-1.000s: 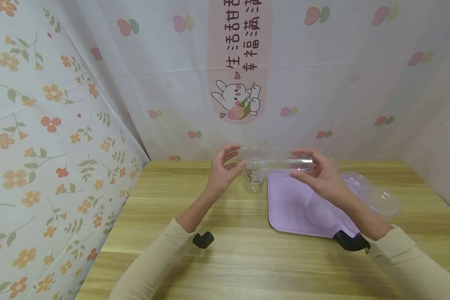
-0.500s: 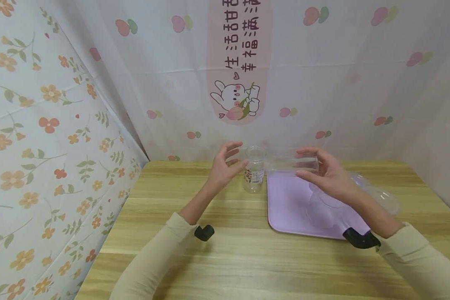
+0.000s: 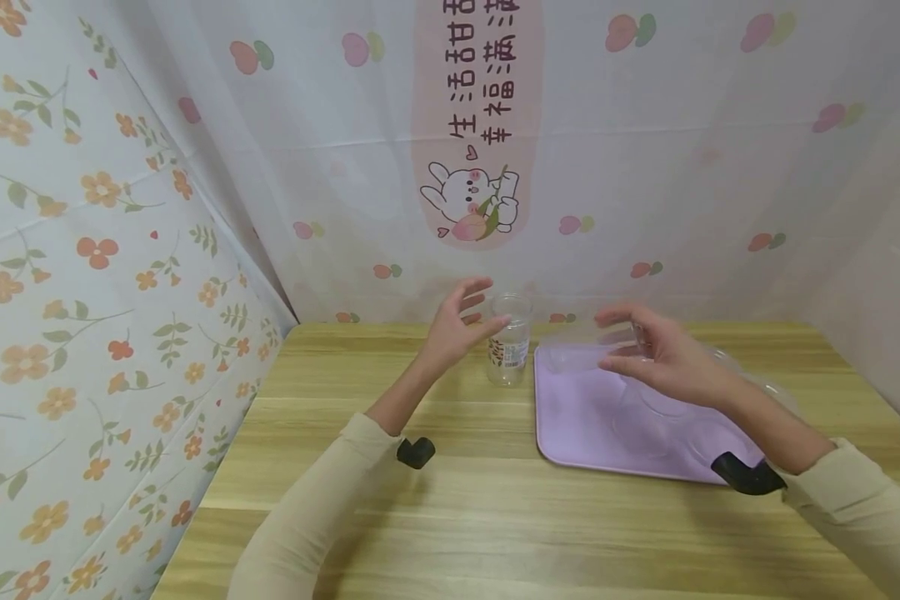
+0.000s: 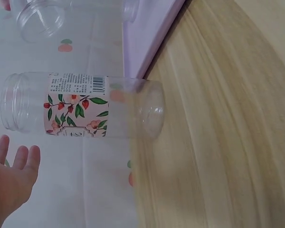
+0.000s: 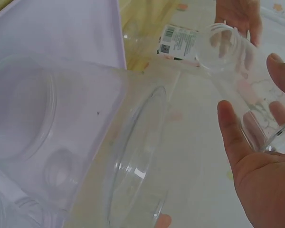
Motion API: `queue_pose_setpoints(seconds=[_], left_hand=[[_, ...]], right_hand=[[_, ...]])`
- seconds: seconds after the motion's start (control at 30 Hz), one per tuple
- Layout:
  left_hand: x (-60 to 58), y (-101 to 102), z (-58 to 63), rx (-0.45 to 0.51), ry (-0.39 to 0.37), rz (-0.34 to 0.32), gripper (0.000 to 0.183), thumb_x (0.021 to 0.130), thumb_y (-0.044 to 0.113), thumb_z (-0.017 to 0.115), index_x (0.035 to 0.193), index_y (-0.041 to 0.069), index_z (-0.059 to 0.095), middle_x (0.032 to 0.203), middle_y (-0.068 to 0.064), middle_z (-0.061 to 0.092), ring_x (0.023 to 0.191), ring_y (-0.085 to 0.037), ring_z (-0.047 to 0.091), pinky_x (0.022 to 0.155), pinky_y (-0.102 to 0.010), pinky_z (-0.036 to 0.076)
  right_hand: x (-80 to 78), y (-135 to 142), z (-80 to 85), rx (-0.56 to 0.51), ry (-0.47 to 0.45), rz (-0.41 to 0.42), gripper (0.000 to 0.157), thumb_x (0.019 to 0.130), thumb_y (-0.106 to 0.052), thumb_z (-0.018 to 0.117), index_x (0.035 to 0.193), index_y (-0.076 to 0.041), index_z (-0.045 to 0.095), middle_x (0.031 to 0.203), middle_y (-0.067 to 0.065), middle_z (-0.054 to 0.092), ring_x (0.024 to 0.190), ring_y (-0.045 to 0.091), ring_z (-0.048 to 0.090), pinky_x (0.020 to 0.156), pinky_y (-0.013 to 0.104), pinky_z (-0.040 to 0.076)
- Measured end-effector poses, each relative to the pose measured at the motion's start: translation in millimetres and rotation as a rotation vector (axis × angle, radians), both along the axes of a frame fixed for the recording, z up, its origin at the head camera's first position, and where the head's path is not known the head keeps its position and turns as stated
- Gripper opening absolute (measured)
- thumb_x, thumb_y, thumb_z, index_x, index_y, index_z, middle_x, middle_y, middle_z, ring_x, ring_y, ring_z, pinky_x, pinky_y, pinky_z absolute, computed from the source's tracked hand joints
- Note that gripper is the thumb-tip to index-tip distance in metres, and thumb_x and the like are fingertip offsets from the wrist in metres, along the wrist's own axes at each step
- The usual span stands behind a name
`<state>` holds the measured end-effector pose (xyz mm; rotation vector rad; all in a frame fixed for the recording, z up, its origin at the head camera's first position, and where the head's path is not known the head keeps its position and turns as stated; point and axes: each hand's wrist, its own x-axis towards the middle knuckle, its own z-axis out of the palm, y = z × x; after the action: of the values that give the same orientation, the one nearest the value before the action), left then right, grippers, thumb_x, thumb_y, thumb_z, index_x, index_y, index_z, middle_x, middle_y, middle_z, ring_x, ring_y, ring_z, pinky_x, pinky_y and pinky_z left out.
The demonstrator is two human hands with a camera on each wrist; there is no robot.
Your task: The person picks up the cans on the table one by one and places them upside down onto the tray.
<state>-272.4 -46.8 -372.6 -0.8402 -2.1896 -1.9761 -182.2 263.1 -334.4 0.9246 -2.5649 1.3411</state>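
A clear plastic jar with a floral label stands upright on the table, left of the lilac tray. My left hand is beside its upper part, fingers spread and loosely bent. In the left wrist view a gap shows between the fingertips and that jar. My right hand holds a second clear jar up over the tray's back edge, between thumb and fingers near its base. This jar lies sideways, its mouth towards the left hand, and it is hard to make out in the head view.
The lilac tray lies on the wooden table at right. Clear round plastic containers rest on and beside it, partly behind the right arm. A patterned curtain hangs behind the table.
The right hand has shifted right and slightly nearer, carrying its sideways jar away from the standing one. The left hand has edged right and upward; the labelled jar stays put.
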Motion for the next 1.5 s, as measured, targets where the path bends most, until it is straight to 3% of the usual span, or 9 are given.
queue_pose_setpoints(seconds=[0.17,0.33,0.5,0.7,1.1,1.5], left_hand=[[-6.8,6.2,2.6,-0.071,-0.029,-0.033,0.074,0.090,0.020,0.080,0.151,0.006,0.041,0.152,-0.011,0.045,0.140,-0.040,0.038,0.112,-0.054,0.035],[-10.1,12.9,6.2,-0.229,-0.040,-0.050,0.083,0.090,0.026,0.081,0.157,0.008,0.036,0.157,-0.009,0.041,0.142,-0.034,0.037,0.113,-0.043,0.036],[-10.5,19.8,6.0,-0.378,-0.040,-0.027,0.085,0.090,0.035,0.080,0.158,0.011,0.035,0.156,-0.006,0.043,0.140,-0.032,0.041,0.110,-0.044,0.040],[-11.2,25.9,0.2,-0.391,-0.008,0.001,0.070,0.096,0.027,0.074,0.155,0.010,0.041,0.149,-0.009,0.050,0.133,-0.034,0.050,0.105,-0.041,0.045],[-10.7,27.0,6.6,-0.456,0.041,-0.020,0.064,0.097,0.021,0.072,0.149,0.000,0.041,0.145,-0.016,0.053,0.129,-0.036,0.053,0.107,-0.042,0.043],[-12.1,26.5,12.5,-0.488,0.009,-0.052,0.062,0.098,0.020,0.071,0.147,-0.001,0.040,0.144,-0.017,0.051,0.131,-0.039,0.051,0.108,-0.042,0.043]], right_hand=[[-0.8,1.4,-0.3,0.079,0.028,0.015,0.049,0.089,0.000,0.077,0.132,-0.002,0.054,0.134,0.013,0.054,0.117,0.032,0.059,0.086,0.025,0.055],[-0.3,0.5,1.7,0.130,0.047,0.031,0.048,0.090,-0.004,0.077,0.132,-0.002,0.054,0.132,0.014,0.056,0.113,0.034,0.063,0.085,0.030,0.057],[-1.4,0.7,3.9,0.172,0.077,0.043,0.048,0.090,-0.004,0.077,0.132,-0.001,0.054,0.132,0.015,0.056,0.110,0.035,0.065,0.083,0.040,0.059],[-3.1,2.5,6.5,0.226,0.134,0.051,0.051,0.089,-0.007,0.079,0.134,-0.005,0.053,0.131,0.014,0.058,0.106,0.031,0.067,0.079,0.049,0.058],[-11.5,3.7,7.5,0.314,0.248,0.066,0.056,0.084,-0.010,0.084,0.132,-0.006,0.056,0.123,0.008,0.063,0.095,0.024,0.068,0.074,0.041,0.059],[-25.3,0.8,19.4,0.475,0.156,0.069,0.049,0.084,-0.011,0.085,0.126,-0.006,0.059,0.121,0.011,0.061,0.098,0.030,0.064,0.081,0.047,0.058]])
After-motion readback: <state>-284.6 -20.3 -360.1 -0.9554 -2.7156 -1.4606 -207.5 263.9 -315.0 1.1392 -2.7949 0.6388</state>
